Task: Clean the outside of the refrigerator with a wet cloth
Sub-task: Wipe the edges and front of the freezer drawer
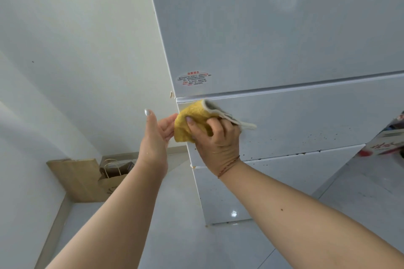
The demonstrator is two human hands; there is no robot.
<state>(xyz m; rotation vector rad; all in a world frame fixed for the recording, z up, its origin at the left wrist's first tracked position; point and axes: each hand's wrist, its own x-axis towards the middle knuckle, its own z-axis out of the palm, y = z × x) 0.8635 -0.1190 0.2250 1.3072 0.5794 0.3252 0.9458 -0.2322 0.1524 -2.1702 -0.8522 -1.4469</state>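
The right hand (215, 140) grips the cloth (192, 122) (yellow, grey-backed) against the refrigerator (284, 116); the left hand (156, 133), fingers relaxed, sits at the cloth's nine o'clock.

Open room is seen left of the refrigerator (273, 39), bounded by the white wall (65, 39). Low in that gap, the floor corner is taken up by a paper bag (109, 179) and cardboard (76, 179). At the right, boxes (387, 140) stand close against the door.
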